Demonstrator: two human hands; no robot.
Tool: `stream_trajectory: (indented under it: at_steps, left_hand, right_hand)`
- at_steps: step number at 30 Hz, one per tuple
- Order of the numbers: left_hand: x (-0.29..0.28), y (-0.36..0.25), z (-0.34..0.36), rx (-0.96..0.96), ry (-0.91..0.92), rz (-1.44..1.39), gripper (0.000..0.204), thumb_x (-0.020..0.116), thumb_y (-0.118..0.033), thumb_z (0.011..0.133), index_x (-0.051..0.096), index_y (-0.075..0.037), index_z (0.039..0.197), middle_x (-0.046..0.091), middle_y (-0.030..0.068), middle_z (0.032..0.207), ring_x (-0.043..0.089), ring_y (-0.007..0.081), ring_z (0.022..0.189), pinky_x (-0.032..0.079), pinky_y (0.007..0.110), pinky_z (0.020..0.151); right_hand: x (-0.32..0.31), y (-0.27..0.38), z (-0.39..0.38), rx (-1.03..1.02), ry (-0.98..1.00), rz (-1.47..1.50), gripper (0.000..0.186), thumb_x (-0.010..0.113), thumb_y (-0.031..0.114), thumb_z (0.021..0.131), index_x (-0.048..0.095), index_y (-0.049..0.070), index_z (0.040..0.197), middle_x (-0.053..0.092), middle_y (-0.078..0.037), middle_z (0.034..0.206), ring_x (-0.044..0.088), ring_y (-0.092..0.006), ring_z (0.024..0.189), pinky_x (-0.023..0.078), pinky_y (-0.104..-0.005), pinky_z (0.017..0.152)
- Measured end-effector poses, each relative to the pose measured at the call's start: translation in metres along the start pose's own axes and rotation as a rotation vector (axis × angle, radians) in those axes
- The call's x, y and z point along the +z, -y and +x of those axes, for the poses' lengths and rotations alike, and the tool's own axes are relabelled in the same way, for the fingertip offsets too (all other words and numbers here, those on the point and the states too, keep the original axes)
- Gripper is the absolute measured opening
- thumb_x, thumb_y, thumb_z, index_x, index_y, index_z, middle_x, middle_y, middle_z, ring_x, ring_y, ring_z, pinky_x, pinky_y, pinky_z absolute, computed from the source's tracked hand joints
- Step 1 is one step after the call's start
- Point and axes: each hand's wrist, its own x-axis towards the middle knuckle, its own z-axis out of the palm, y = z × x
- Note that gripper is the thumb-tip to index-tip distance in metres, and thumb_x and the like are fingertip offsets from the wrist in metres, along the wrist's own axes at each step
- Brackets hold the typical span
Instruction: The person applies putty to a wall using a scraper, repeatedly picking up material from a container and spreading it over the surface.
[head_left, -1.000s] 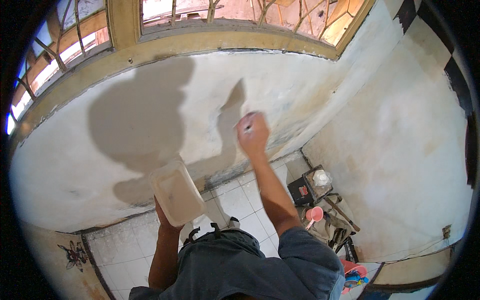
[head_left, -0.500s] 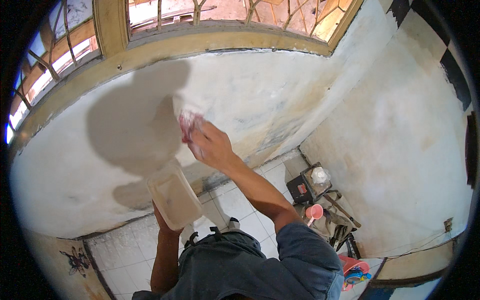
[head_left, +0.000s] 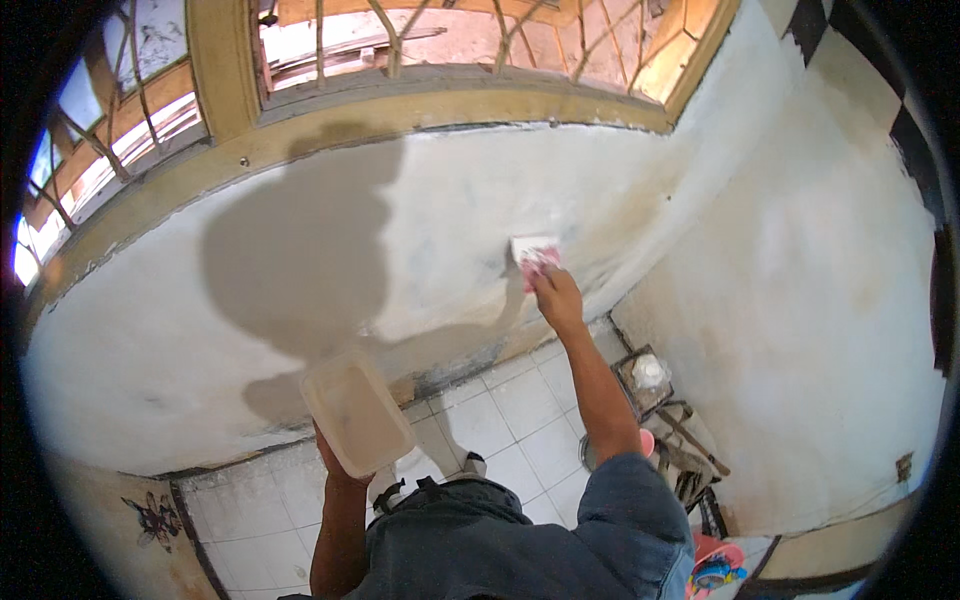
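Observation:
A pale, rectangular plastic container (head_left: pixel 355 405) rests in my left hand (head_left: pixel 335 450), low in front of the wall, its inside smeared with beige material. My right hand (head_left: pixel 557 295) grips a small flat spreader (head_left: pixel 535 250), white-coated with pink-red showing, its wide edge at the patchy white wall (head_left: pixel 460 200) below the window. A large shadow of my head and body falls on the wall to the left of it.
A barred yellow-framed window (head_left: pixel 480 100) runs above. White floor tiles (head_left: pixel 500 420) lie below. At the right corner are a box with a white bag (head_left: pixel 648 372), cloth with a stick (head_left: pixel 685 450), a pink dipper (head_left: pixel 647 440) and a pink bucket (head_left: pixel 715 550).
My right hand swung left across the wall half a second ago and is now back to the right, lower. My left hand with the container has moved only slightly, mostly with the view.

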Motion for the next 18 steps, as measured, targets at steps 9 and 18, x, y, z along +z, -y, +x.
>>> stream_trajectory:
  at_steps: [9,18]
  left_hand:
    - [-0.006,0.013,0.001,-0.086,0.019,0.034,0.06,0.041,-0.056,0.096,0.046,-0.014,0.139,0.06,0.0074,0.126,0.063,0.0285,0.108,0.056,0.048,0.087]
    - [-0.007,0.012,0.001,-0.127,-0.058,0.056,0.058,0.041,-0.055,0.097,0.047,-0.014,0.137,0.061,0.0081,0.124,0.064,0.0281,0.106,0.057,0.048,0.086]
  right_hand:
    - [-0.027,-0.076,0.091,0.626,-0.537,0.163,0.015,0.068,0.008,0.073,0.056,0.002,0.079,0.055,-0.011,0.074,0.05,-0.0225,0.068,0.044,-0.0357,0.064]
    - [-0.007,0.179,0.087,-0.144,-0.113,0.28,0.016,0.068,0.007,0.077,0.059,0.01,0.09,0.061,-0.012,0.087,0.062,-0.0293,0.076,0.051,-0.0401,0.062]
